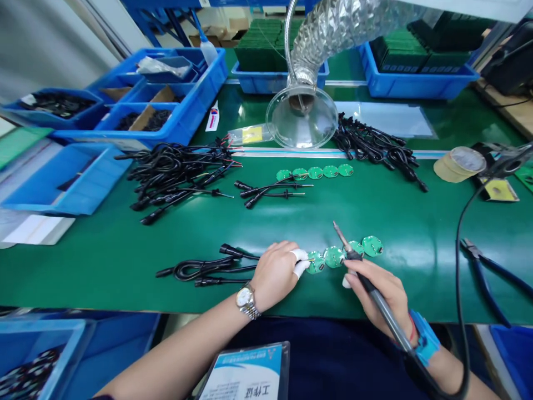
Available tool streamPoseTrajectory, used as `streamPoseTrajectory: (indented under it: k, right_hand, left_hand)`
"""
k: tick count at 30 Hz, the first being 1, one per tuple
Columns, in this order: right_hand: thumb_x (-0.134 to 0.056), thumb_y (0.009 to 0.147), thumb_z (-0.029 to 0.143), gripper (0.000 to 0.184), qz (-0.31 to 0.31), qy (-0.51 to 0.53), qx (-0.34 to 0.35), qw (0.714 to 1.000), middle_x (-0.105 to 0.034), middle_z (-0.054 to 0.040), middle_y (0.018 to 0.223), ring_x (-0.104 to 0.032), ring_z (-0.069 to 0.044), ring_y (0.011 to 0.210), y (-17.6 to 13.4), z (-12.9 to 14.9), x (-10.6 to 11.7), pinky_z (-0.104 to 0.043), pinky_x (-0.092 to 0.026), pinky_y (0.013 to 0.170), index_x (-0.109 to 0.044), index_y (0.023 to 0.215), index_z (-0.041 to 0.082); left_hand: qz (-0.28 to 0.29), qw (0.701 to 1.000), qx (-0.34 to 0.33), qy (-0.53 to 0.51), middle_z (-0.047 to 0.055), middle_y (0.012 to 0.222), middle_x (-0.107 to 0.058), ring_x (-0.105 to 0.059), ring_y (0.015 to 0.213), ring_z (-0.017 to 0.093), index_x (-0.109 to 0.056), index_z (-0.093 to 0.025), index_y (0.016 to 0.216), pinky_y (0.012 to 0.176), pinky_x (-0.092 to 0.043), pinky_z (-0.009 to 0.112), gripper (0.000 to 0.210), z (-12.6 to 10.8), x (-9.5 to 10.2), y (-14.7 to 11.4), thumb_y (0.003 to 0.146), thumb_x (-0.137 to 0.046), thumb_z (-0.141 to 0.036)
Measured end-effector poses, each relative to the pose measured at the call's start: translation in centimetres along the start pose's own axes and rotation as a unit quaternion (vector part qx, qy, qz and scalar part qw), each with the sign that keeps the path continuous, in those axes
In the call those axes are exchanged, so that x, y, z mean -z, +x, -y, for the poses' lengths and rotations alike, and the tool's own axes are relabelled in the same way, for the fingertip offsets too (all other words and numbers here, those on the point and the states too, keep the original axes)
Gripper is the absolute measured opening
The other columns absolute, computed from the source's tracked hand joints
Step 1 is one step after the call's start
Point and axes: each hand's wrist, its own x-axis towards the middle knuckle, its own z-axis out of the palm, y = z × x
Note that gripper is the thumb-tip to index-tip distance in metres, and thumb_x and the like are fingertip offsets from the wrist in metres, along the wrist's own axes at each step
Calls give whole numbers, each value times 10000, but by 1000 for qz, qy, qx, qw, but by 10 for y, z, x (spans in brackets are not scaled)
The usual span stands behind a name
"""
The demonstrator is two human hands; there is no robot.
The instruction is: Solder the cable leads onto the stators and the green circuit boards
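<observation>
My left hand, with white finger cots on two fingertips, pinches the thin wire end of a black cable at the leftmost of several round green circuit boards joined in a row. Black cables with connectors trail out to the left of this hand. My right hand grips a soldering iron like a pen. Its metal tip points up and away, above the row and apart from the wire. Fingers partly hide the pinched wire.
A second row of round boards lies farther back, beside loose cables. A clear extraction hood hangs over the bench. Cable piles lie left; solder spool and cutting pliers lie right. Blue bins stand at the back.
</observation>
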Motion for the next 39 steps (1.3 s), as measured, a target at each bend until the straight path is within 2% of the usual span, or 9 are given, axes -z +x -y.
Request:
streamPoseTrajectory:
  k: [3, 6, 10, 17, 27, 39]
  right_hand:
    - [-594, 740, 112, 396, 0, -29, 28, 999, -594, -17, 681, -557, -138, 603, -6, 4, 10, -269, -484, 546, -550, 1121, 213]
    - [-588, 722, 86, 361, 0, -19, 39, 999, -589, -16, 679, -566, -134, 621, -7, 10, 13, -270, -493, 570, -595, 1061, 210]
    - [-574, 720, 80, 278, 14, 1, 33, 999, -597, -18, 656, -574, -127, 608, -8, 13, 9, -274, -503, 599, -635, 974, 176]
    - [-567, 721, 65, 269, 38, 24, 16, 999, -581, -18, 624, -555, -118, 572, -9, 10, 0, -276, -496, 582, -640, 965, 151]
    - [-558, 745, 98, 236, 39, 20, -8, 999, -623, -21, 663, -599, -124, 621, -7, 11, 1, -257, -512, 607, -641, 954, 172]
    - [-573, 723, 65, 275, 33, 1, 19, 999, -592, -18, 621, -576, -121, 588, -10, 13, -2, -257, -508, 580, -637, 972, 162]
  left_hand:
    - [3, 1000, 4, 0, 43, 761, -597, -508, 739, 183, -633, -190, 787, 687, -399, 319, 159, 1, -2, 1, 834, -507, -274]
    - [6, 1000, 4, -15, 41, 755, -591, -498, 746, 181, -635, -182, 799, 688, -406, 312, 167, 1, -2, 1, 839, -499, -270]
    - [8, 999, 5, -30, 35, 761, -590, -499, 764, 176, -635, -177, 814, 706, -414, 304, 170, -1, -2, 0, 847, -488, -255]
    - [6, 1000, 10, -15, 33, 770, -586, -497, 775, 182, -631, -177, 810, 712, -416, 311, 178, -3, -2, 0, 849, -477, -257]
    - [10, 1000, 12, -14, 35, 775, -582, -496, 785, 187, -631, -176, 815, 720, -420, 318, 191, -3, -2, 0, 854, -464, -260]
    - [6, 1000, 8, -12, 37, 770, -583, -501, 787, 187, -634, -175, 811, 723, -419, 316, 192, -2, -3, 0, 850, -464, -255]
